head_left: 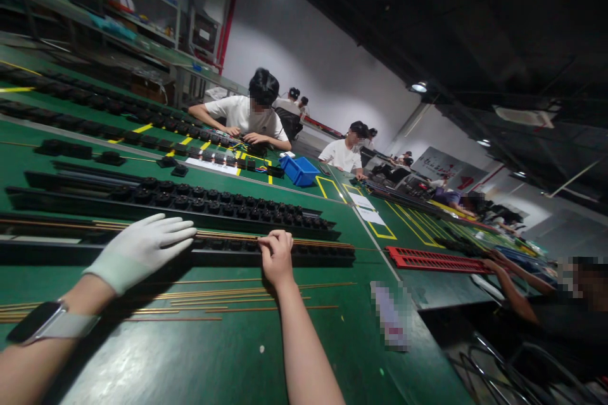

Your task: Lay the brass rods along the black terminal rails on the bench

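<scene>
My left hand [147,250], in a white glove and with a watch at the wrist, lies flat with fingers stretched out over a long black rail [323,257]. Thin brass rods [228,236] run lengthwise along the top of this rail. Bare fingers of my right hand [277,257] are bent and pinched together at the rods, farther along to the right. The fingertips partly hide the spot they grip. Several loose brass rods [218,294] lie on the green table [190,361] on the near side of the rail.
Behind the rail lie more black rails with rows of round black parts [209,199]. A blue bin [299,171] stands farther back. To the right are a red slotted strip [437,259] and a co-worker's arm [506,291]. Other people sit across the table.
</scene>
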A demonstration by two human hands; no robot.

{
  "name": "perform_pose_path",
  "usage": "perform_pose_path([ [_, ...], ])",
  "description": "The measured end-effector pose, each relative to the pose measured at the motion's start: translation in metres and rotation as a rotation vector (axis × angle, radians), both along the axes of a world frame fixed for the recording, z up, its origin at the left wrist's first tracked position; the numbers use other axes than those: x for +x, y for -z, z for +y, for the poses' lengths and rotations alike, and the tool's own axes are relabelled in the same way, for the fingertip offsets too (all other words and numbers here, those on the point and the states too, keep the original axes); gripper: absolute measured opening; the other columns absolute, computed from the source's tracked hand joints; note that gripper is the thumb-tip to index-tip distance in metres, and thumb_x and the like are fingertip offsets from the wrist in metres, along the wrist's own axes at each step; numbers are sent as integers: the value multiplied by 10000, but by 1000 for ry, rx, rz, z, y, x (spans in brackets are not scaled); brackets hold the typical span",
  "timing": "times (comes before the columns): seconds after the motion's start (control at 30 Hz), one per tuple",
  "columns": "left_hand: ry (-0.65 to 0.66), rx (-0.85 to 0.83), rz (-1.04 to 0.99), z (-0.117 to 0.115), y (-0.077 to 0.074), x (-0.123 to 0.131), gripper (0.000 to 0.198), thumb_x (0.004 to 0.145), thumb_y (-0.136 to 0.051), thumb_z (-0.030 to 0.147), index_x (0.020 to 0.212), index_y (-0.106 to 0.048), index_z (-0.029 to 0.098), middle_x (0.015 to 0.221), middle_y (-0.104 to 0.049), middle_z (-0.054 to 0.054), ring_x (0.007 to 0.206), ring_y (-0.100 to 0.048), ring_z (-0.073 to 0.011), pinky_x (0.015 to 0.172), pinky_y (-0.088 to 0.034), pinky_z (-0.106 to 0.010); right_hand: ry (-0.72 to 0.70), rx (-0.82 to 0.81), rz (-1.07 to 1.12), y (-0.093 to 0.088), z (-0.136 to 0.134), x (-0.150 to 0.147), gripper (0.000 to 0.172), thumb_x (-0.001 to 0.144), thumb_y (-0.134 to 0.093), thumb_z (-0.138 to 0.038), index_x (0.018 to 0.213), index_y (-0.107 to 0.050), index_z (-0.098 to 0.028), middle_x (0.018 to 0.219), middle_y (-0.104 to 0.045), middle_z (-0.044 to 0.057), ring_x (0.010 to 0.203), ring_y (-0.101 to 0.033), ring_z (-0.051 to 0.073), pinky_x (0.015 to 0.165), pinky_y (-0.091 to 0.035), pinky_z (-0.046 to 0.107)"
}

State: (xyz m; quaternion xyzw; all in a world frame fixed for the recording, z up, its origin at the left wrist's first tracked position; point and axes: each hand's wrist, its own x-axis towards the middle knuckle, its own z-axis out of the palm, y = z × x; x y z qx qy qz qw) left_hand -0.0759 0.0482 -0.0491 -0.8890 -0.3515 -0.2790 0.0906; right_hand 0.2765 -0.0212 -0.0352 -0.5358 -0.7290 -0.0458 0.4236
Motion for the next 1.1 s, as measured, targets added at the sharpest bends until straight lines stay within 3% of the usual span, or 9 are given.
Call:
perform_pose_path([
  [0.13, -150, 9, -105, -20, -25, 26, 550, 990, -538, 509, 1433, -615, 192, 1479, -636, -93, 1380, -554, -290, 1232, -329, -506, -14, 7, 31, 2, 1, 0, 131, 984, -651, -177, 1003, -751, -260, 1041, -601, 38, 1019, -511, 214, 921, -392, 370],
  [0.23, -153, -6, -54, -32, -31, 53, 577, 994, -505, 508, 1493, -559, 224, 1553, -565, -85, 1473, -455, -338, 1248, -278, -557, -29, 23, 44, 2, 1, 0, 136, 985, -646, -175, 997, -751, -260, 1033, -598, 38, 1011, -506, 214, 920, -389, 372],
  [0.43, -151, -26, 26, -45, -20, 86, 622, 963, -503, 561, 1505, -554, 260, 1591, -516, -99, 1493, -412, -414, 1247, -176, -657, -27, 31, 38, 2, 1, 1, 145, 977, -644, -161, 997, -752, -257, 1030, -601, 39, 1009, -509, 211, 922, -393, 370],
  [0.63, -158, -58, 25, -44, -12, 88, 645, 943, -529, 572, 1509, -550, 264, 1569, -542, -108, 1458, -463, -408, 1244, -172, -652, -23, 13, 26, -3, -3, -2, 147, 971, -643, -187, 1013, -758, -268, 1036, -613, 44, 1016, -528, 217, 927, -412, 390],
  [0.73, -151, -58, 15, -43, -11, 88, 632, 945, -528, 551, 1511, -549, 270, 1563, -550, -99, 1451, -473, -407, 1243, -171, -653, -63, 50, 150, -14, -1, 6, 154, 986, -606, -235, 1048, -745, -260, 1050, -651, 50, 1040, -563, 220, 962, -431, 416],
  [0.83, -145, -59, -5, -43, -10, 88, 621, 944, -531, 535, 1508, -551, 277, 1564, -548, -95, 1453, -474, -402, 1244, -170, -653, -62, 158, 514, -29, 7, 39, 208, 1000, -563, -308, 1114, -717, -226, 1114, -692, 70, 1088, -606, 221, 1011, -457, 438],
  [1.0, -147, -64, -17, -43, -11, 88, 624, 940, -525, 534, 1497, -563, 255, 1556, -556, -102, 1446, -486, -404, 1246, -184, -661, -104, 341, 1392, -46, -4, 148, 348, 917, -623, -390, 1213, -688, -221, 1390, -629, 104, 1172, -642, 212, 1023, -490, 427],
  [1.1, -152, -70, -50, -44, -10, 90, 622, 936, -503, 559, 1478, -583, 266, 1545, -570, -88, 1443, -500, -383, 1256, -197, -649, -77, 368, 1491, -43, -29, 206, 346, 923, -547, -432, 1165, -698, -236, 1553, -492, 113, 1111, -651, 196, 914, -538, 400],
])
